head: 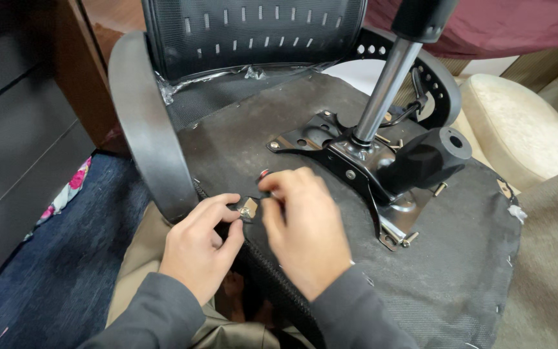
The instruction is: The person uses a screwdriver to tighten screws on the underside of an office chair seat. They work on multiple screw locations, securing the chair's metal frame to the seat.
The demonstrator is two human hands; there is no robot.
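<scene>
Where both hands (253, 232) pinch: small shiny metal bracket (248, 207).

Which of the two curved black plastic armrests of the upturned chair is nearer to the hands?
The curved black plastic armrest on the left: its lower end lies beside the left hand. The other armrest arcs behind the metal column, farther away.
</scene>
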